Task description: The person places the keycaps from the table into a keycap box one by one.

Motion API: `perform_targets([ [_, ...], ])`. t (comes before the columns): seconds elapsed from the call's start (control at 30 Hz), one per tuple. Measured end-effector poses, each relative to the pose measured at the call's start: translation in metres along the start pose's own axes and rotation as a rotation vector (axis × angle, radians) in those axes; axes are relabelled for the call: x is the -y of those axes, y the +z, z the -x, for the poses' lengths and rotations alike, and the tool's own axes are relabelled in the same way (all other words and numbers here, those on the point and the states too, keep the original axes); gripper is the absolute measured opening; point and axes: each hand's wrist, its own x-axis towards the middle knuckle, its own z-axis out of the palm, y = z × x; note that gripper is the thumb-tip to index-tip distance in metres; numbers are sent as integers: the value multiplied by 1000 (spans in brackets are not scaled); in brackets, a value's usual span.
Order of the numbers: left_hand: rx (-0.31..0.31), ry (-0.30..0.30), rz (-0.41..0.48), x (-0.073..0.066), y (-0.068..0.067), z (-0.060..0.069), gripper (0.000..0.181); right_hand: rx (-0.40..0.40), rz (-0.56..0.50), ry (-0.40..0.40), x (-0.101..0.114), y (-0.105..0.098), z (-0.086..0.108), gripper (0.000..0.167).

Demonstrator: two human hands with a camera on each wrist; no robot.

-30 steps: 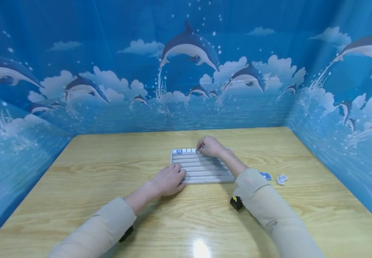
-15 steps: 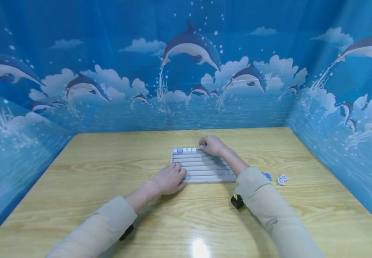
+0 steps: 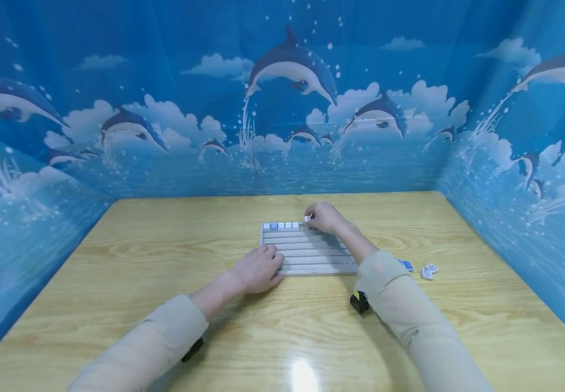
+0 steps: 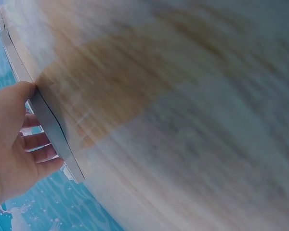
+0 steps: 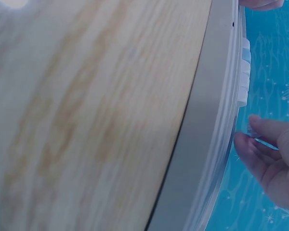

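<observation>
A pale, flat board with raised ridges (image 3: 311, 260) lies on the table, crossed by several parallel grooves. Along its back groove, at the left end, stands a row of small tiles (image 3: 281, 226), one blue among white ones. My left hand (image 3: 259, 269) grips the board's near left corner; the left wrist view has the thumb on the near edge (image 4: 50, 122) and the fingers beyond it. Just above the back edge, to the right of the row, my right hand (image 3: 328, 219) pinches a small white tile (image 3: 307, 218) between thumb and fingertips. Its marking is too small to read.
Loose blue tiles (image 3: 407, 265) and two white tiles (image 3: 428, 271) lie on the wooden table (image 3: 282, 326) right of the board, some partly hidden by my right sleeve (image 3: 385, 272). A blue dolphin-print curtain (image 3: 189, 163) stands behind and along both sides.
My right hand has lifted slightly from the back groove, and the white tile between its fingertips has come into view. The left hand stays at the board's corner.
</observation>
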Motion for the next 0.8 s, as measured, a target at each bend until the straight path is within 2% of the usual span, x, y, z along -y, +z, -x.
perform_targets([
  [0.37,14,2,-7,0,0,1,30,13,156,-59,0,5,-5,17],
  [0.6,20,-3,-9,0,0,1,29,-6,186,-61,0,8,-6,15],
  [0.8,20,-2,-6,1,0,1,30,16,202,-67,-1,10,-8,15],
])
